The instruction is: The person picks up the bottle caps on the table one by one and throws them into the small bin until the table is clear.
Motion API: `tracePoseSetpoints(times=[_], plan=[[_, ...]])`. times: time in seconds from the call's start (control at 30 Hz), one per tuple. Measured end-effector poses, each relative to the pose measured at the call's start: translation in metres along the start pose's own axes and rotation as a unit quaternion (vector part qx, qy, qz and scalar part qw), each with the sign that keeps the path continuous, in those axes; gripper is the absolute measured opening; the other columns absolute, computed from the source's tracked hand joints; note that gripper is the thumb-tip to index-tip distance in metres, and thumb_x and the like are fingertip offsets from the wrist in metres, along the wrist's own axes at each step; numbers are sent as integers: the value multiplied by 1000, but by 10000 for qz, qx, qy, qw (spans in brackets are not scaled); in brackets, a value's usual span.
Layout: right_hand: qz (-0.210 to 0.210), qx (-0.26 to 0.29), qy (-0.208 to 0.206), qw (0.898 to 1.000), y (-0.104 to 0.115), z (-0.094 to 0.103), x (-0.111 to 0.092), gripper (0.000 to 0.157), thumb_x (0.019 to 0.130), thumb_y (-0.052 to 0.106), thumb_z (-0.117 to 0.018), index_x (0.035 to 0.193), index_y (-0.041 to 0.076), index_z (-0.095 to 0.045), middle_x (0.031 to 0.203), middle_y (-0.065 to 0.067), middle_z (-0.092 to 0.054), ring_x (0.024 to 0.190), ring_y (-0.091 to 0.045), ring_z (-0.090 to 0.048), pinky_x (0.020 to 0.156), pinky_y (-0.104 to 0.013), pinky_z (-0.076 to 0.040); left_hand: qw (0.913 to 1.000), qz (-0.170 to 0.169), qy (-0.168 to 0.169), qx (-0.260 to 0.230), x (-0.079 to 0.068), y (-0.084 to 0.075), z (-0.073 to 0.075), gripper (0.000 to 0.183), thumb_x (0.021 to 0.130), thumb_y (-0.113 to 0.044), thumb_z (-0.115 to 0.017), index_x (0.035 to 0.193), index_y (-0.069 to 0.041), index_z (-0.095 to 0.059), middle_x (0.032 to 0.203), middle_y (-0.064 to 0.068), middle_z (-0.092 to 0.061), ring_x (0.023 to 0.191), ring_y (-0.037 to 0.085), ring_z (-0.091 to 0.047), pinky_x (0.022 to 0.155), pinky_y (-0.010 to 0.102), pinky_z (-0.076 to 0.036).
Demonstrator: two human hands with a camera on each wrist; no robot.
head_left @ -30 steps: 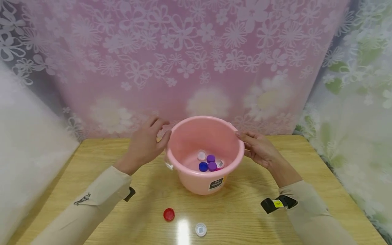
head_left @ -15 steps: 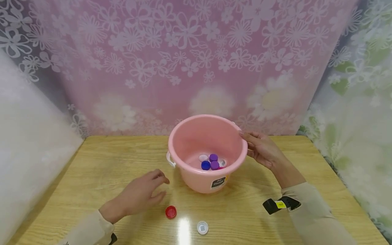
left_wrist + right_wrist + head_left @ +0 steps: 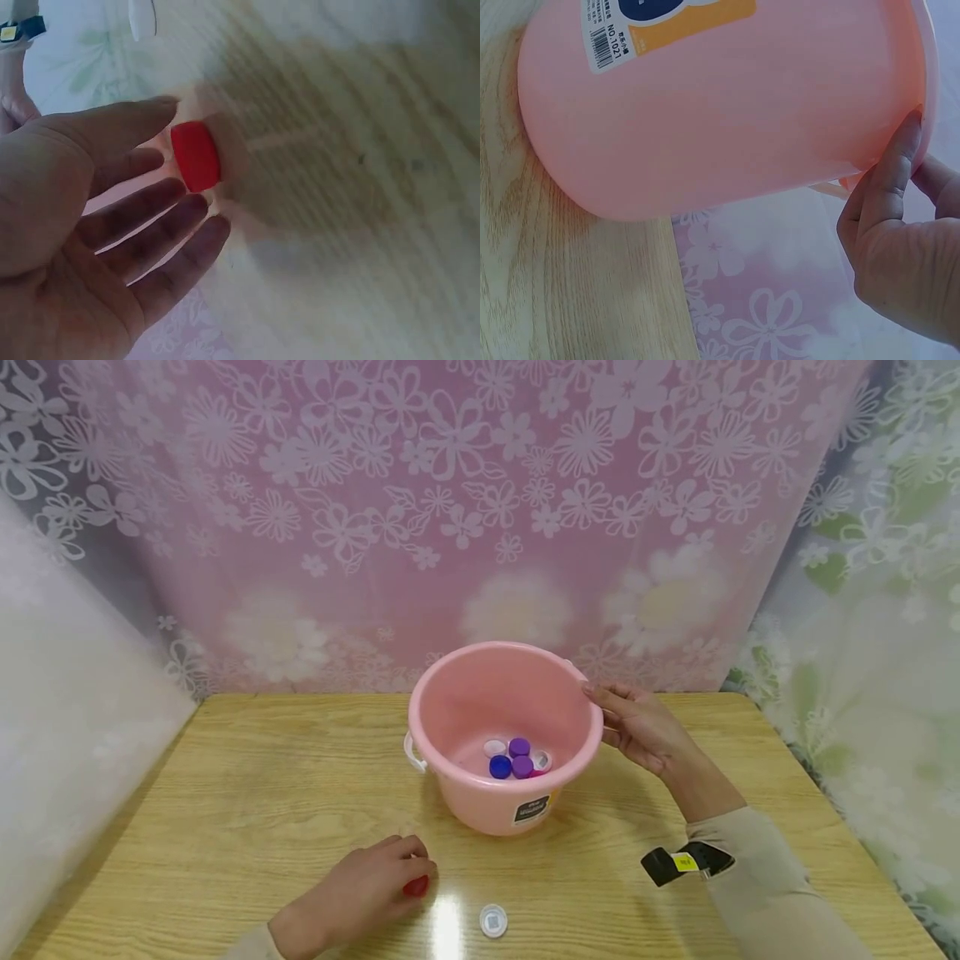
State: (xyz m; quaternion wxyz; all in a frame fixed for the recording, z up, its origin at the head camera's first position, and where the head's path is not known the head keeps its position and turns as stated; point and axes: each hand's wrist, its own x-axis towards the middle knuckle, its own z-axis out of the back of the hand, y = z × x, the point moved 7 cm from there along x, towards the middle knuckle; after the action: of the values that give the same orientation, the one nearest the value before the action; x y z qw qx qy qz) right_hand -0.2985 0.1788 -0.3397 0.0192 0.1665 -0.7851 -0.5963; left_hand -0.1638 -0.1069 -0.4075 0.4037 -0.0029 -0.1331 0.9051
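A pink bucket [image 3: 480,806] stands on the table, with white, purple, blue and magenta bottle caps at its bottom. My right hand [image 3: 641,727] pinches the bucket's right rim, thumb over the edge and fingers against the outside wall. In front of the bucket, my left hand [image 3: 367,893] is at a red bottle cap [image 3: 196,157]. In the left wrist view its fingers are fairly straight, and thumb and fingertips lie around the cap; firm contact is not visible. A white bottle cap [image 3: 493,921] lies to the right of that hand.
A wooden table [image 3: 262,777] bears everything. Behind it hangs a pink floral cloth [image 3: 480,527], with pale cloths at both sides. The bucket's white handle [image 3: 412,753] hangs at its left side.
My left hand has left the bucket's left rim and come down towards the front, reaching the red bottle cap. The right hand keeps its hold on the bucket rim.
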Motion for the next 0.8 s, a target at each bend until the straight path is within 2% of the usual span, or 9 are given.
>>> tracePoseSetpoints(times=[0.17, 0.3, 0.57, 0.8], plan=[[-24, 55, -19, 10000, 0, 0, -1, 23, 95, 22, -60, 108, 3, -60, 97, -6, -63, 87, -15, -67, 75, -27, -56, 9997, 28, -53, -241, 0, -1, -5, 11, 85, -10, -72, 83, -19, -66, 89, -10, -53, 78, 5, -45, 63, 15, -43], [-21, 62, -39, 10000, 0, 0, -1, 25, 95, 22, -61, 110, 2, -58, 100, -6, -63, 88, -15, -67, 75, -27, -56, 9992, 148, 63, -372, 1, 3, -6, 13, 83, -8, -73, 80, -19, -66, 85, -11, -52, 75, 4, -44, 64, 16, -44], [2, 132, 35, 9999, -1, -1, -1, 28, 95, 22, -61, 114, 2, -57, 100, -6, -63, 89, -15, -67, 75, -27, -56, 9991, 290, 241, -195, 3, 2, -5, 15, 81, -7, -74, 76, -18, -65, 81, -11, -50, 72, 5, -43, 63, 18, -43], [33, 105, -19, 9999, -1, 1, -1, 27, 95, 22, -60, 114, 2, -58, 101, -6, -63, 89, -15, -67, 75, -28, -56, 9990, 373, 195, -176, 3, -1, -4, 16, 81, -5, -74, 75, -17, -64, 80, -9, -51, 70, 6, -43, 60, 18, -42]])
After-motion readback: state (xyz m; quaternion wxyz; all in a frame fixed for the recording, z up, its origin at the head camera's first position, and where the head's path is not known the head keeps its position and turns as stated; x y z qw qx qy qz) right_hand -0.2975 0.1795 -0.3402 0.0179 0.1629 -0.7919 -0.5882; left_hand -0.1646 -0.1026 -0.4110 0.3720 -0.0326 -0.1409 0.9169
